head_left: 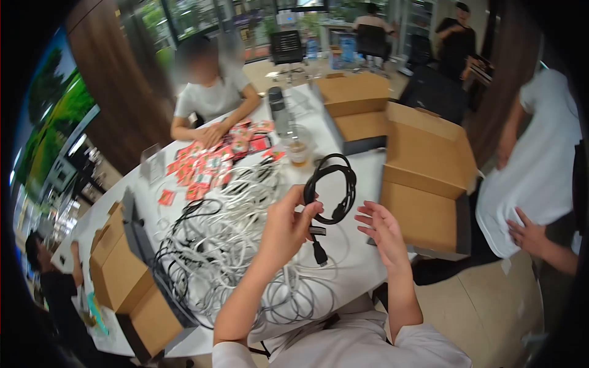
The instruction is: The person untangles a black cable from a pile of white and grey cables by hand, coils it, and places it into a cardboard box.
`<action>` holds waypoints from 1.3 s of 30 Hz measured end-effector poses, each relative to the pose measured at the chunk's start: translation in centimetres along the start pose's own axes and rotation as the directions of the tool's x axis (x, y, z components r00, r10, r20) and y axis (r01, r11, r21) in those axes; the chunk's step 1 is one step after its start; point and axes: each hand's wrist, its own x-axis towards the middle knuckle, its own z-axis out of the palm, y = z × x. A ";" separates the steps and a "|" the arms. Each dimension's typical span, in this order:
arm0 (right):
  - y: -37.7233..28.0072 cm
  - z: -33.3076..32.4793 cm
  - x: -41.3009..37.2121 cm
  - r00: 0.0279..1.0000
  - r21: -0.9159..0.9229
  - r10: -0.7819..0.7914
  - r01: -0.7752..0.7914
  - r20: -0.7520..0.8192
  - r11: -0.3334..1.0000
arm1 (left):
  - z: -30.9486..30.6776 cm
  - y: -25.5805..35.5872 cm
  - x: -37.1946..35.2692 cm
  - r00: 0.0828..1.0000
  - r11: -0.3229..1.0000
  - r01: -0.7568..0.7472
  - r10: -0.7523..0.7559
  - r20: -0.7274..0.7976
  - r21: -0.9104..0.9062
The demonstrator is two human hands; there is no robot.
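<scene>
While left hand (286, 216) pinches coiled black cable (350, 190), right hand (383, 232) hangs loosely spread, empty; kinda narrow bare worktop (370, 175) strip between cable pile (224, 236) and 2 open boxes (420, 214) by edge.

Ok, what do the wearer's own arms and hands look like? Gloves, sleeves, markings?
Left hand and right hand are bare, five-fingered, no gloves. Both forearms are uncovered, with no watch, band or cable visible on them. Short, plain whitish sleeves show at the bottom of the view; no markings legible.
</scene>
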 end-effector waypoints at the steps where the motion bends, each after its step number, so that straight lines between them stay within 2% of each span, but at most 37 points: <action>1: -0.2 -0.7 -0.3 0.998 0.000 -0.043 0.043 -0.046 0.999 | 0.8 0.5 0.6 0.999 1.000 -0.002 0.003 0.051 -0.021; 3: -0.7 -1.7 -1.0 0.984 -0.007 -0.150 0.150 -0.100 0.989 | 1.8 1.1 1.5 0.984 0.998 0.031 -0.020 0.178 -0.059; 6: -2.4 -2.6 -1.8 0.966 0.060 -0.257 0.258 -0.028 0.964 | 3.9 0.4 2.6 0.946 0.987 0.072 -0.022 0.322 -0.144; 10: -3.0 -4.5 -2.9 0.987 0.052 -0.159 0.159 -0.009 0.986 | 6.0 -0.4 3.1 0.918 0.977 0.121 -0.044 0.393 -0.173; 14: -2.5 -5.8 -3.7 0.982 0.017 -0.168 0.170 -0.091 0.985 | 7.9 -1.1 3.5 0.874 0.968 0.192 -0.093 0.477 -0.163; 15: -2.6 -6.0 -4.0 0.979 0.007 -0.137 0.140 -0.152 0.990 | 8.4 -1.1 3.6 0.859 0.966 0.213 -0.114 0.499 -0.146; 17: -2.2 -6.3 -3.8 0.957 -0.084 -0.198 0.184 -0.211 0.979 | 9.4 -1.8 4.1 0.833 0.964 0.244 -0.154 0.531 -0.104; 20: -1.7 -7.4 -4.0 0.921 -0.256 -0.294 0.229 -0.254 0.939 | 10.8 -2.7 4.9 0.850 0.981 0.191 -0.147 0.506 -0.035; 21: -1.6 -7.8 -4.1 0.908 -0.317 -0.330 0.243 -0.258 0.917 | 11.1 -2.6 5.1 0.842 0.976 0.216 -0.176 0.510 -0.021; 25: -2.1 -9.5 -5.1 0.865 -0.652 -0.389 0.101 -0.315 0.752 | 13.0 -2.6 5.5 0.834 0.979 0.203 -0.171 0.525 -0.004; 28: -3.1 -9.8 -5.9 0.791 -0.790 -0.541 0.125 -0.286 0.600 | 14.7 -3.3 5.6 0.827 0.979 0.204 -0.161 0.539 -0.021; 29: -3.4 -10.0 -6.1 0.771 -0.819 -0.576 0.128 -0.273 0.560 | 14.8 -2.4 5.5 0.797 0.971 0.237 -0.203 0.569 0.015; 32: -4.4 -10.5 -6.8 0.717 -0.883 -0.652 0.109 -0.248 0.456 | 16.0 -3.2 5.3 0.779 0.990 0.132 -0.070 0.622 -0.053; 34: -5.2 -10.5 -7.2 0.692 -0.905 -0.676 0.074 -0.256 0.418 | 16.0 -3.0 5.0 0.714 0.981 0.163 -0.042 0.699 -0.106; 35: -5.0 -11.1 -7.3 0.701 -0.877 -0.665 0.118 -0.259 0.466 | 15.8 -2.8 4.6 0.699 0.973 0.183 -0.029 0.715 -0.139; 36: -4.7 -11.5 -7.5 0.717 -0.788 -0.620 0.163 -0.319 0.594 | 15.6 -2.5 4.2 0.684 0.964 0.204 -0.015 0.729 -0.171; 38: -4.4 -11.7 -7.9 0.760 -0.551 -0.505 0.235 -0.409 0.801 | 14.8 -1.7 3.6 0.635 0.967 0.226 -0.053 0.771 -0.120; 39: -4.5 -11.6 -7.9 0.735 -0.546 -0.526 0.253 -0.428 0.799 | 14.4 -1.5 3.3 0.609 0.967 0.237 -0.073 0.790 -0.094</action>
